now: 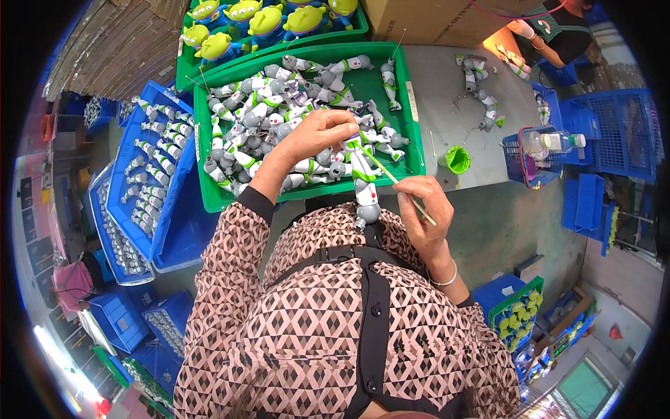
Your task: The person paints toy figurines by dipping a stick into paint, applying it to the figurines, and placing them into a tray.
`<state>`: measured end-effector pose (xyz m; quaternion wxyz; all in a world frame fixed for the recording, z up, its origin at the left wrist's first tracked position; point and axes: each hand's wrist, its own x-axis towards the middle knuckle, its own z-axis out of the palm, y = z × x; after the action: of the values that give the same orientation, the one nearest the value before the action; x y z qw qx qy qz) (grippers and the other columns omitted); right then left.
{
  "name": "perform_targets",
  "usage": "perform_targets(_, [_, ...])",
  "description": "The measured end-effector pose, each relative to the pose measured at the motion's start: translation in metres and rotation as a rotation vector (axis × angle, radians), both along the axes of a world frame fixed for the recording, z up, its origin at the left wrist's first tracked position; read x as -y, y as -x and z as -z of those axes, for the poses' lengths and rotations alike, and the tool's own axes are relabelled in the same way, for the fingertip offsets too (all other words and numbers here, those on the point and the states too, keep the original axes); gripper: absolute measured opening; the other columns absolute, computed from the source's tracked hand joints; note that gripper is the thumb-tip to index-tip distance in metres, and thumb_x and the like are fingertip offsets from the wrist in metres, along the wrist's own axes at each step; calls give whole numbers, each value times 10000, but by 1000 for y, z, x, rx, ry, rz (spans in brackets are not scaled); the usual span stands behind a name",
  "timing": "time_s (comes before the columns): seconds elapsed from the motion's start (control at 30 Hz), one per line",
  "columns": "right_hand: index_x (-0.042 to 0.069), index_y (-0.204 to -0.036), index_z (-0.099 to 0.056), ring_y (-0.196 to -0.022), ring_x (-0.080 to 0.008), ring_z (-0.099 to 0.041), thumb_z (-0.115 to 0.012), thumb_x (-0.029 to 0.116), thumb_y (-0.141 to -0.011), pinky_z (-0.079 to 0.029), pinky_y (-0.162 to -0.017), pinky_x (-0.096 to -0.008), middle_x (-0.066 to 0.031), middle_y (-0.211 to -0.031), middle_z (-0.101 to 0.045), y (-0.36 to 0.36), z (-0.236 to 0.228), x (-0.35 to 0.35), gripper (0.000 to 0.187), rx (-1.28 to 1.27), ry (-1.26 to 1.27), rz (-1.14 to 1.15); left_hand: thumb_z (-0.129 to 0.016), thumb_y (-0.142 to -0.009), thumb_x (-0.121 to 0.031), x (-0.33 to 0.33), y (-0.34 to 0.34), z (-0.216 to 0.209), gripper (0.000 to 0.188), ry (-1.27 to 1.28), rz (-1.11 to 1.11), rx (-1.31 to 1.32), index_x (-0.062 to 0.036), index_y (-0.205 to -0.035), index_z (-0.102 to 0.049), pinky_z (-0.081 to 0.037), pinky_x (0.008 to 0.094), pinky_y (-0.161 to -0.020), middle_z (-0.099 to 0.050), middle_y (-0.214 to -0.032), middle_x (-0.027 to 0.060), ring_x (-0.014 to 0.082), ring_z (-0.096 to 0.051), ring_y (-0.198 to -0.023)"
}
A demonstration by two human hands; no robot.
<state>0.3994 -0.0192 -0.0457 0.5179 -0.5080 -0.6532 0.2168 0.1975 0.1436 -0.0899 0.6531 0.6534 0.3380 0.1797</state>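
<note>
My left hand [317, 140] pinches the upper end of a white, green and grey toy figure [364, 183]. The figure hangs over the front edge of a green tray, its rounded grey end toward my body. In my right hand [427, 213] is a thin pale stick [381, 167], slanting up and left. Its far end meets the green part of the figure near my left fingertips; whether it has bristles cannot be made out. The green tray [413, 105] beneath my left hand holds a heap of similar figures [262, 115].
Right of the tray, a bright green cup [458, 160] stands on the grey table [447, 84], with loose figures [481, 91] beyond. A blue basket [536, 157] holds bottles. Blue crates [174, 216] stand at left. Behind are green-headed toys [265, 24] and a carton [426, 21]. Another person's hand [522, 29] shows.
</note>
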Motion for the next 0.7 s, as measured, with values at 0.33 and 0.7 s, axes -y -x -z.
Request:
perform_targets(0.33, [-9, -920, -620, -790, -248, -630, -615, -102, -781, -491, -725, -331, -124, -858, -664, 0, -2, 1, 167, -4, -1, 2, -575, -919, -325, 1, 0, -1, 311, 6, -2, -6, -39, -796, -590, -475, 245, -570, -535, -690, -14, 80, -567, -623])
perform_targets(0.7, [1, -960, -619, -786, -271, -633, -627, -87, -786, -499, -702, -338, -131, -861, -644, -2, -1, 4, 196, -18, -39, 47, -573, -919, -323, 0, 3, -1, 312, 14, -2, -6, -43, -782, -583, -480, 247, -575, -531, -695, -16, 80, -568, -641])
